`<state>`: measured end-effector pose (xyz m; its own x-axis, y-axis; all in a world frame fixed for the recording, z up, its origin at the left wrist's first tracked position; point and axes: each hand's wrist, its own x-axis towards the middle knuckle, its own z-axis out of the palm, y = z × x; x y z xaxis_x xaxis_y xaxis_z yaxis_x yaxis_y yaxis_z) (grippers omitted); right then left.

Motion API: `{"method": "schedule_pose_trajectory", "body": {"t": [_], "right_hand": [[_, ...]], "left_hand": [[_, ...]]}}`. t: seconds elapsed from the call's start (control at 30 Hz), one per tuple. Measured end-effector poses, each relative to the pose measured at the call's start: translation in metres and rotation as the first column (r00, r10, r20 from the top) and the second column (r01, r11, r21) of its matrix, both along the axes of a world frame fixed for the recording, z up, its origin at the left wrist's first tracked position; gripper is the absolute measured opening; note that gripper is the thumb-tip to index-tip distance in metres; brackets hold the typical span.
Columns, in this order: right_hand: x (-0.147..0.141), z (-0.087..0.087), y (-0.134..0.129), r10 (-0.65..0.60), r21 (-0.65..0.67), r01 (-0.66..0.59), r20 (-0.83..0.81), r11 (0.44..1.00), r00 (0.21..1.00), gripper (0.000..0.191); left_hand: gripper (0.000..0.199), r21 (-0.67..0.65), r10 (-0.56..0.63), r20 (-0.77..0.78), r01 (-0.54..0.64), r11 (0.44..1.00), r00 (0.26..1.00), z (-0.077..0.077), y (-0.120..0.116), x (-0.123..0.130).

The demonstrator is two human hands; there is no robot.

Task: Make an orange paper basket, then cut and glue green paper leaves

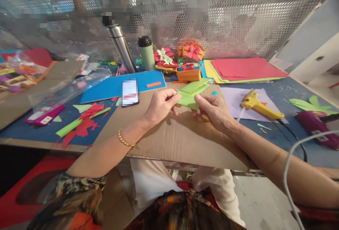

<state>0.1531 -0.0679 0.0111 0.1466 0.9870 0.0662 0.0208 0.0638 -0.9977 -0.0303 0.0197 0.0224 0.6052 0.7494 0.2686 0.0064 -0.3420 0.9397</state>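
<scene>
Both my hands hold a folded piece of light green paper (189,100) above the cardboard sheet (169,134). My left hand (164,103) pinches its left edge between thumb and fingers. On the right edge, my right hand (212,109) grips the paper with the thumb on top. Something yellow (205,117) shows beneath my right fingers; its kind is mostly hidden. Just behind the paper stands a small orange paper basket (189,74) with a red bow.
A yellow glue gun (261,106) lies on lilac paper at the right, its cord trailing forward. Left of my hands are a phone (130,92), a blue board (106,85) and red scraps (88,117). A steel flask (122,48), a green bottle (147,53) and red sheets (246,68) are behind.
</scene>
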Motion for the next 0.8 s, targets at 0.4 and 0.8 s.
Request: {"method": "schedule_pose_trajectory", "body": {"t": [0.4, 0.8], "right_hand": [[0.0010, -0.0037, 0.0020, 0.022, 0.000, -0.022, -0.020, 1.000, 1.000, 0.056], [0.0006, -0.0021, 0.0004, 0.037, -0.034, -0.040, -0.065, 0.999, 0.997, 0.059]], "left_hand": [[0.034, -0.047, -0.005, -0.045, 0.003, 0.999, 0.999, 0.0005, -0.0050, 0.0006], [0.025, -0.131, -0.031, 0.002, 0.031, 0.991, 1.000, 0.0018, -0.0045, 0.0004]]}}
